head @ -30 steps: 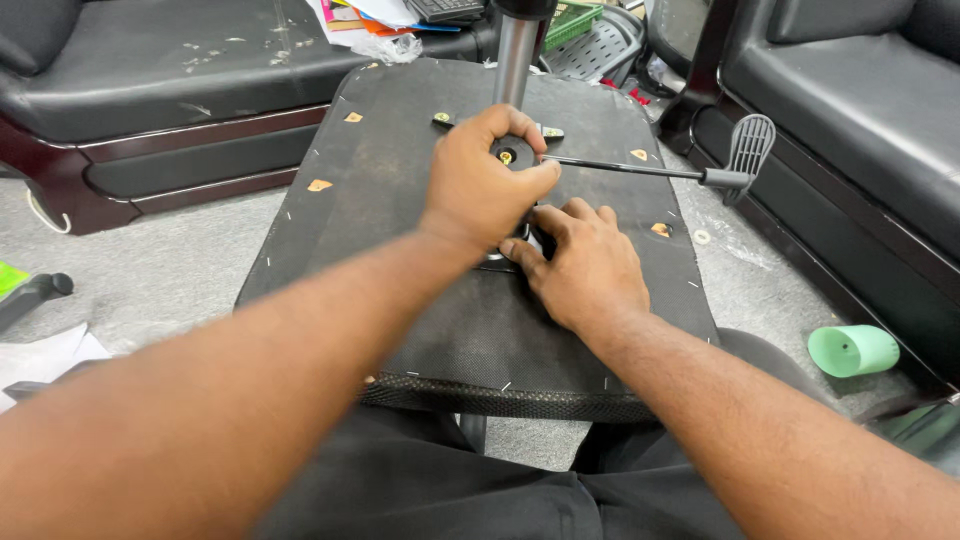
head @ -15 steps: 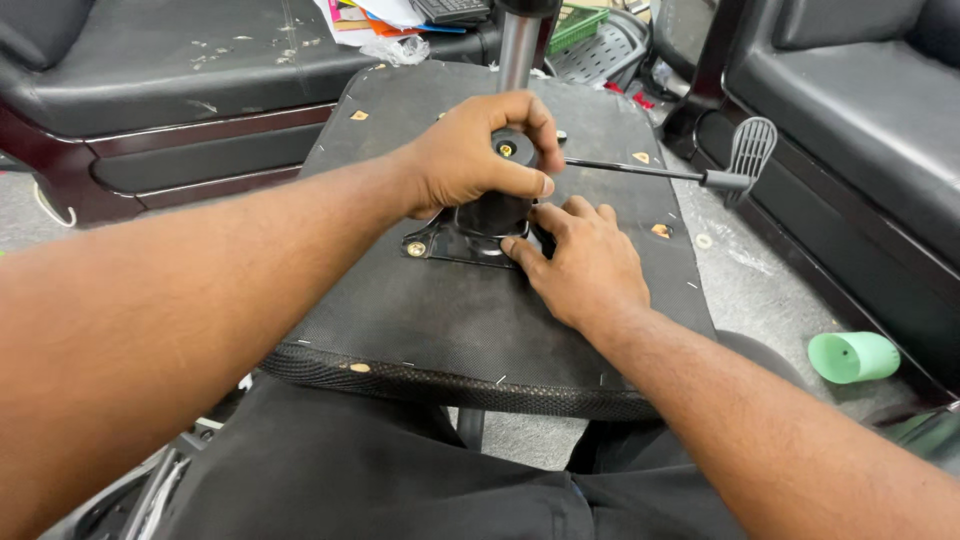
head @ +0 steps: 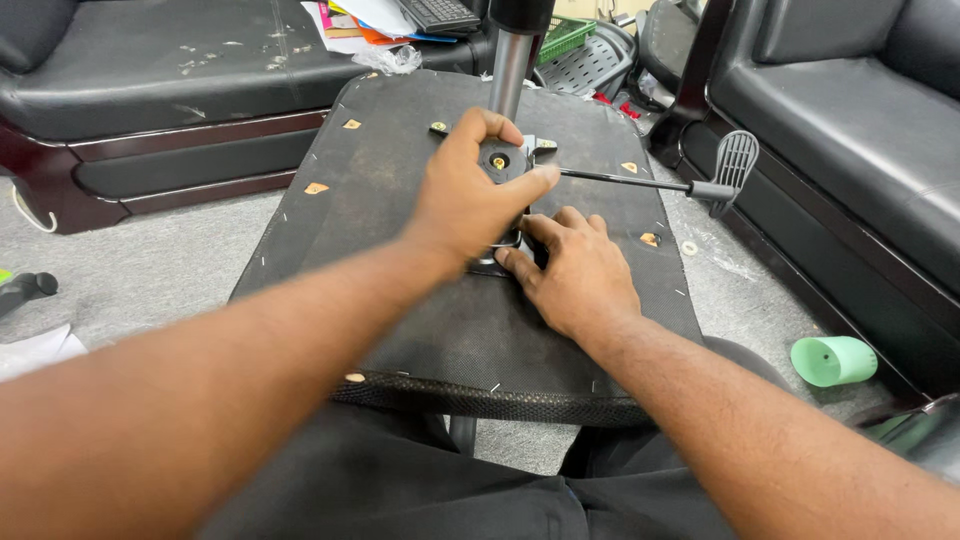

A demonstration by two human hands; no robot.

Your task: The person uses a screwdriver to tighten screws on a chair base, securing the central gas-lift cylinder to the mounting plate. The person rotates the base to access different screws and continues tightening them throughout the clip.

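Item: metal mechanism plate (head: 505, 165), centre of upturned chair seat (head: 400, 200), below gas column (head: 508, 70).
My left hand (head: 465, 195): grip closed over plate.
My right hand (head: 575, 270): flat, fingers pressing plate's near edge.
Handling, judged: rigid, heavy, hard-edged; hold by rim, clear of lever (head: 640, 182).

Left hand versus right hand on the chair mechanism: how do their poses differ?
The left hand arches over the metal mechanism plate, fingers curled around its top; the right hand lies flatter and nearer, fingers pressing the plate's lower edge. Both touch the plate on the upturned seat underside.
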